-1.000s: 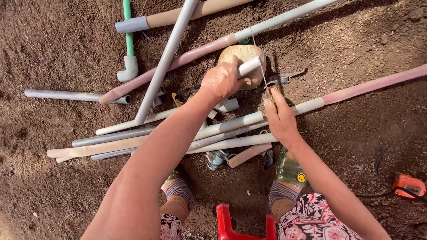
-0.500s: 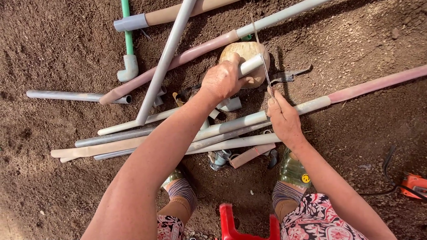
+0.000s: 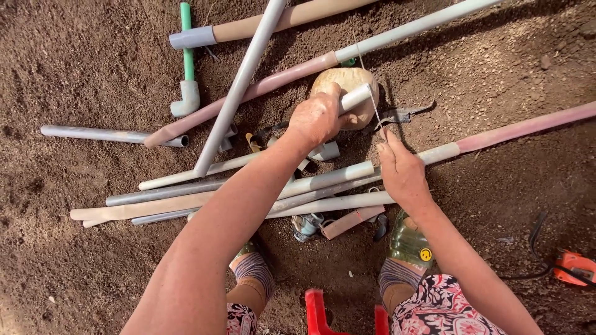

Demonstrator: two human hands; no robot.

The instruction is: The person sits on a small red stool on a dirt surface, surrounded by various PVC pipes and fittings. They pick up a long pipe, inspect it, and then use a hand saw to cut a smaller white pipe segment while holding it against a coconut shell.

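Observation:
My left hand point(image 3: 318, 118) grips a short grey pipe piece point(image 3: 356, 97) and presses it against a tan stone point(image 3: 347, 79) on the soil. My right hand point(image 3: 400, 169) pinches the lower end of a thin saw blade point(image 3: 374, 108), which stands nearly upright against the pipe's free end. Both hands hover over a heap of long grey and pinkish pipes point(image 3: 323, 183) lying across the ground.
More pipes fan out on the brown soil: a green pipe with a grey elbow point(image 3: 186, 93), a tan pipe with a grey coupling point(image 3: 261, 26), a long pink one point(image 3: 521, 129). An orange power tool point(image 3: 574, 267) lies at the right edge. A red stool point(image 3: 320, 313) sits between my feet.
My right hand has shifted slightly with the blade near the pipe end; my left hand keeps its grip on the short pipe. The view has drifted a little.

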